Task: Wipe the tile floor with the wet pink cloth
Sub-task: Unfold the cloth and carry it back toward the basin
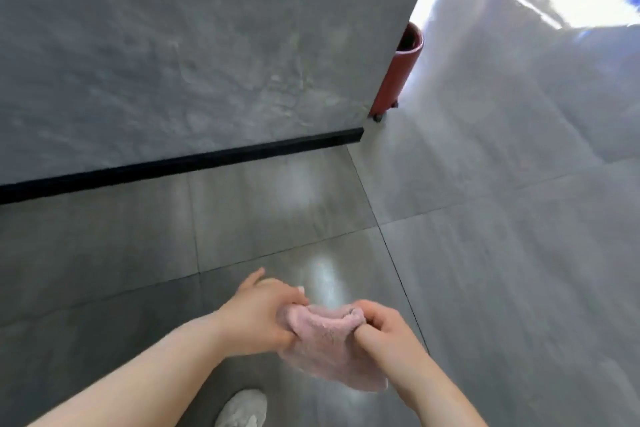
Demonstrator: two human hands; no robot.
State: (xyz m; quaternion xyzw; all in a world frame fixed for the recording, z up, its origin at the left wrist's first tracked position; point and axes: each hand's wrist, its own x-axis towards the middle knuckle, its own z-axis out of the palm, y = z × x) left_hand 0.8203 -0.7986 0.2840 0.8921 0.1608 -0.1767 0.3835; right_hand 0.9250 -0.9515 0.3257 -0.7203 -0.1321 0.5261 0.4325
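Note:
The pink cloth (327, 343) hangs between my two hands, above the grey tile floor (502, 270). My left hand (258, 315) grips its left top edge, with the thumb pointing away. My right hand (382, 326) pinches the right top edge with curled fingers. The cloth's lower part droops below my hands and looks bunched. It does not touch the floor.
A grey wall (173, 55) with a black skirting (180, 163) stands ahead on the left and ends at a corner. A red bucket on wheels (398, 73) stands behind that corner. My white shoe (242, 409) is at the bottom. Bright light falls on the floor at the far right.

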